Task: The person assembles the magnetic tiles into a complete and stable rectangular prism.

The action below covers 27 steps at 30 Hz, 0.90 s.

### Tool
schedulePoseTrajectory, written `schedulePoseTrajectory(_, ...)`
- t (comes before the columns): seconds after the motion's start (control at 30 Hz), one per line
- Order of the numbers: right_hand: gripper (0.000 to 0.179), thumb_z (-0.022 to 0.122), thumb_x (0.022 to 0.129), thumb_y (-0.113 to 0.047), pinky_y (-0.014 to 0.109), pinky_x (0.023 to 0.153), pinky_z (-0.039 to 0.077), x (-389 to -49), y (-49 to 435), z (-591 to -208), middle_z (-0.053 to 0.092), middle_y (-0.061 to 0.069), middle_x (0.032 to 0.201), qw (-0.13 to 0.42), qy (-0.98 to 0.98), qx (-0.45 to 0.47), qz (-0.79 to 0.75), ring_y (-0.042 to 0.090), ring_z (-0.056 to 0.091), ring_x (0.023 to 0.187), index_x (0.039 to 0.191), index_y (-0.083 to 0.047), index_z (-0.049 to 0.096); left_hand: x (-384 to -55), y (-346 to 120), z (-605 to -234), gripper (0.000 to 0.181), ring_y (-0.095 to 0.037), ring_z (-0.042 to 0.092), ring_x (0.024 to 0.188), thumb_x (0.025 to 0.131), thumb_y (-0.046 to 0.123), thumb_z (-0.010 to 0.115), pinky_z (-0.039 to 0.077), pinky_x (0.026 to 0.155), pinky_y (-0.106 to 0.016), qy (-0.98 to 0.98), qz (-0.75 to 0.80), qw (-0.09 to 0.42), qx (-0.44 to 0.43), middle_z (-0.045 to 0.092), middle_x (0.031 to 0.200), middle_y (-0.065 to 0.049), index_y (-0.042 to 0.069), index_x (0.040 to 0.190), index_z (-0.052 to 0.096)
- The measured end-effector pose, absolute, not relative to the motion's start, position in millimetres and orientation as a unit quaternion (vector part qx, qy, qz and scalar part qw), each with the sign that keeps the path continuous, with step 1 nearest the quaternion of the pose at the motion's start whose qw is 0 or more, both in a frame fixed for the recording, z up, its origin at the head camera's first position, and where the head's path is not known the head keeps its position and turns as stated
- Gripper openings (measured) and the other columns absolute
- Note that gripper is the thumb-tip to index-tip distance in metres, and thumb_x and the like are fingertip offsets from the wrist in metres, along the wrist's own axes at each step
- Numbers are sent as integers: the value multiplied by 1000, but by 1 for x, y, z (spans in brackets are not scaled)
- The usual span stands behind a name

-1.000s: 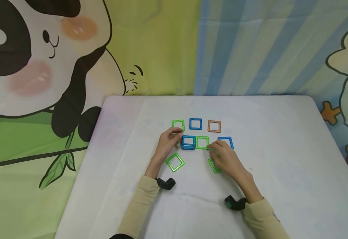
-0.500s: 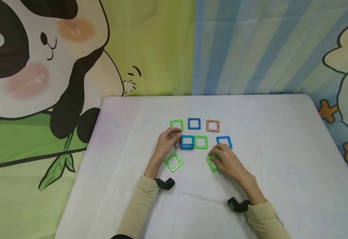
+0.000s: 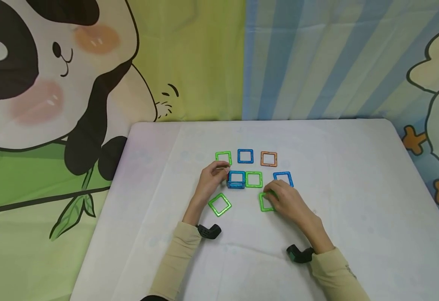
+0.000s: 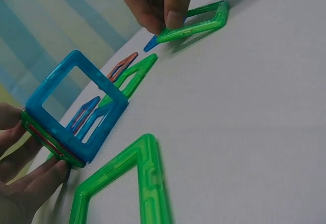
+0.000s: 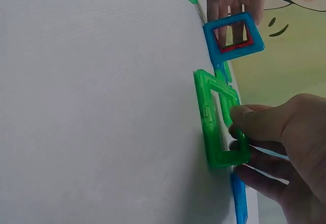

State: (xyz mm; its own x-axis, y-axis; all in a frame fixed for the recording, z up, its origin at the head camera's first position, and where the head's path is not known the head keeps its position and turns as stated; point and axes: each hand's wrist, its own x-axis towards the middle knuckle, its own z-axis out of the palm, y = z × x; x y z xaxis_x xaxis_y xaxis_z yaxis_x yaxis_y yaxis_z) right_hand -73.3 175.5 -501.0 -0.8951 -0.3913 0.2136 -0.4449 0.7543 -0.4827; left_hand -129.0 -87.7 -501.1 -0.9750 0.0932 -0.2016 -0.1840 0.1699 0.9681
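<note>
My left hand [image 3: 209, 177] holds the left side of a small build of square magnetic tiles. In the left wrist view, its fingertips meet a standing green tile [image 4: 53, 145] with red inside, joined to an upright blue tile [image 4: 76, 56]. A flat green tile [image 3: 254, 186] adjoins the build on the right. My right hand [image 3: 287, 200] pinches another green tile [image 5: 208, 117] by its edge. That tile is tilted off the table in the right wrist view. Part of it is behind my fingers in the head view.
Behind the build lie a green tile [image 3: 223, 153], a blue tile [image 3: 245, 162] and an orange tile [image 3: 269, 165]. Another blue tile [image 3: 288, 177] lies beyond my right hand. A loose green tile [image 3: 213, 209] sits near my left wrist on the white table [image 3: 355, 188].
My right hand has come down and nearer to me, away from the build, and grips the green tile, which has turned squarer. The left hand stays in place at the build.
</note>
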Motion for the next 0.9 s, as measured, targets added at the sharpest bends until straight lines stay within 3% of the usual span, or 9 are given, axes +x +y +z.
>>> schedulePoseTrajectory(0.17,19,79,90,-5,42,83,58,-77,173,-495,72,8,101,64,-935,238,255,25,66,96,108,-3,78,-130,-88,-501,29,-20,68,114,101,22,67,56,96,-37,757,644,104,-28,70,124,-6,15,129,67)
schedulePoseTrajectory(0.47,16,80,87,0,38,78,58,-82,165,-482,72,8,98,73,-934,245,249,22,64,90,102,-4,80,-130,-88,-502,29,-20,68,115,101,21,67,56,97,-36,756,646,104,-25,69,125,-6,13,129,67)
schedulePoseTrajectory(0.9,12,82,86,-4,34,67,56,-88,153,-472,69,7,92,112,-927,247,260,18,62,79,98,-5,79,-130,-88,-502,29,-22,68,116,101,19,66,56,97,-37,754,649,103,-22,69,126,-8,12,129,66)
